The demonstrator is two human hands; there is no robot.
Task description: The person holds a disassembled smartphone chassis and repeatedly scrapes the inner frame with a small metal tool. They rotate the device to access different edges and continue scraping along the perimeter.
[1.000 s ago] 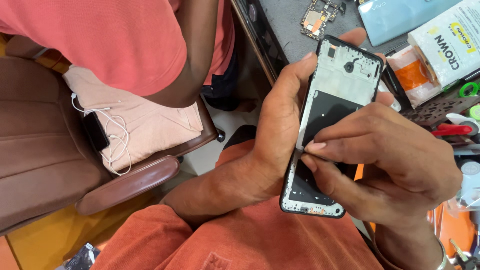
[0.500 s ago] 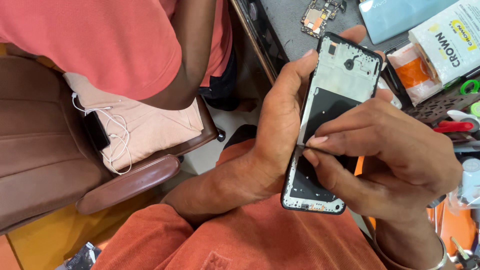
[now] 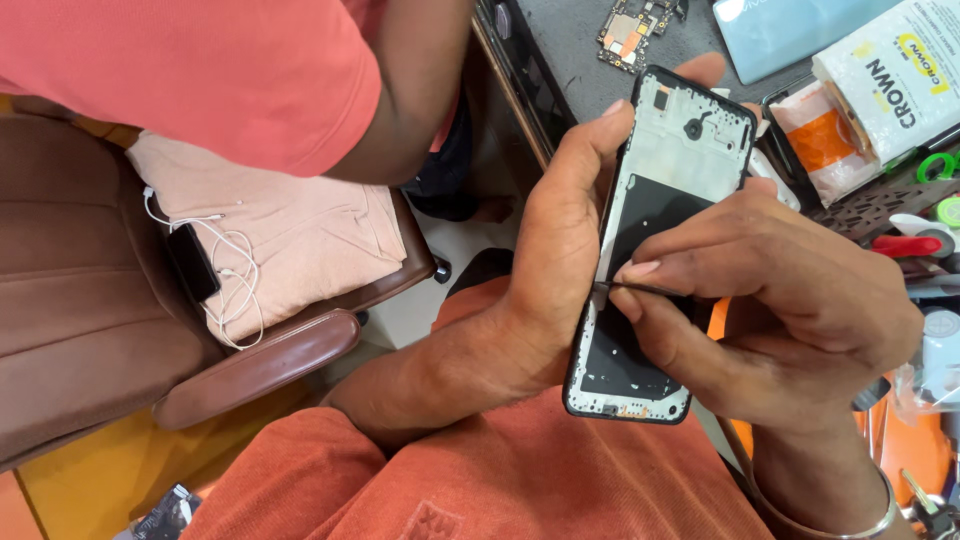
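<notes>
Phone frame: back cover and board already out, inner shell bare; upright in left hand, gripped by its edges. Right hand pinches thin tool at frame's left edge; prying apparently unfinished.

A dark grey table with a black front edge fills the upper right. On it, near the front edge, lies a small bare green and copper circuit board. Further along lie a pale blue flat phone back cover and a white printed plastic packet, with an orange-and-white pouch beside it.
</notes>
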